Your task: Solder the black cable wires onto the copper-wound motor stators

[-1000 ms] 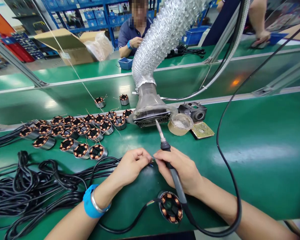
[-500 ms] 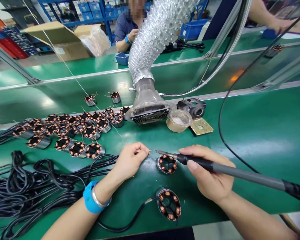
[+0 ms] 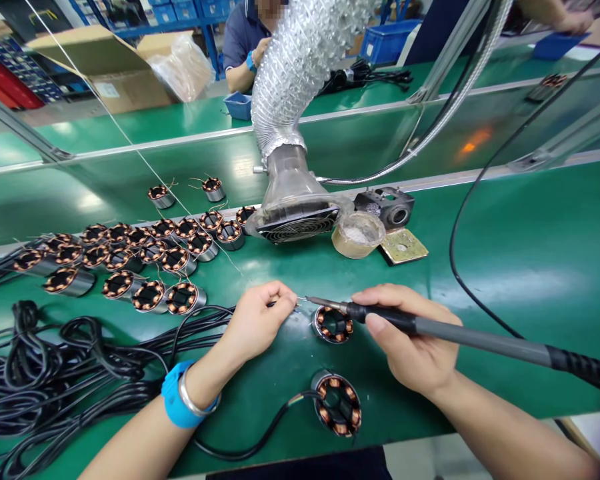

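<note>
Between thumb and fingers, my left hand [image 3: 267, 313] pinches a thin wire [image 3: 301, 299] whose bare end sticks out to the right. My right hand [image 3: 415, 340] grips a soldering iron [image 3: 385, 319] like a pen. The iron's tip is at the wire end; whether they touch I cannot tell. Just under the tip lies a motor stator [image 3: 334, 325] with copper windings. Nearer to me sits a second stator [image 3: 337, 404], joined to a black cable [image 3: 265, 448] with coloured leads. A blue wrist strap [image 3: 183, 397] is on my left wrist.
Many stators [image 3: 150, 295] stand in rows at the left, beyond coiled black cables [image 3: 45, 373]. A fume extractor hood [image 3: 300, 213] hangs over the bench beside a round tub [image 3: 359, 235] and an iron stand with sponge [image 3: 404, 245]. A co-worker [image 3: 240, 47] sits across.
The iron and my right hand have shifted slightly left, bringing the tip closer to the wire end. My left hand keeps its pinch. The view has tilted down a little.
</note>
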Tool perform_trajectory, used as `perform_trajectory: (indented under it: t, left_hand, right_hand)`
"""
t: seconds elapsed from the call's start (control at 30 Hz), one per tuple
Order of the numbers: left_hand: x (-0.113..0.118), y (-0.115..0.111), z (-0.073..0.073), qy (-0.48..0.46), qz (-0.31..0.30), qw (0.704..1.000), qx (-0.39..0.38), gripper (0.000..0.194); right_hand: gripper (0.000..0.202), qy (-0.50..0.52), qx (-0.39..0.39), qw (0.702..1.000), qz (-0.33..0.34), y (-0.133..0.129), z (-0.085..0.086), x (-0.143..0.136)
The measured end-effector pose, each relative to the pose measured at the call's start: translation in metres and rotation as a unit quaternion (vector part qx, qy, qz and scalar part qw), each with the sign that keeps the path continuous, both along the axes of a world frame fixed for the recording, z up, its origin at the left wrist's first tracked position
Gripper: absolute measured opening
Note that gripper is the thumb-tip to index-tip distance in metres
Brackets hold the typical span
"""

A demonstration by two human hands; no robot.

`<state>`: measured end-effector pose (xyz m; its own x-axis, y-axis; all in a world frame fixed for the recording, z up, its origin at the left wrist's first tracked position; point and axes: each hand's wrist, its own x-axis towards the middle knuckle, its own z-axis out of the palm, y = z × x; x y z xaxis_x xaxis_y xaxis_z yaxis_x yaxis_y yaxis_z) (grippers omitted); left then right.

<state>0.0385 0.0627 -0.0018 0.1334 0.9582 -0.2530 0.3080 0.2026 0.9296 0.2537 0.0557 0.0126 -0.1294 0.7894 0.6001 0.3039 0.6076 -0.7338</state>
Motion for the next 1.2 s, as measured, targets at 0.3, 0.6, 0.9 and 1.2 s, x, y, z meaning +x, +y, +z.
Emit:
perform_trajectory:
  t: [0.3,0.6,0.9,1.2]
  left_hand:
    - [0.0,-0.001,0.002,0.009,-0.007,1.0,-0.007,0.027]
    - [0.0,-0.001,0.0,-0.003,-0.008,1.0,-0.006,0.025]
    - [0.0,-0.002,0.001,-0.004,-0.013,1.0,0.002,0.024]
    - [-0.001,-0.002,0.002,0.015,-0.02,1.0,0.0,0.028]
  right_hand:
    - [0.016,-0.019,0.011,1.0,0.014,-0.002,0.0,-0.006]
    - [0.029,-0.05,0.081,0.994,0.06,-0.008,0.006,-0.011]
    - [0.037,-0.052,0.126,0.988,0.075,-0.008,0.001,-0.008]
    - [0.035,-0.037,0.122,0.989,0.074,-0.006,0.006,-0.01]
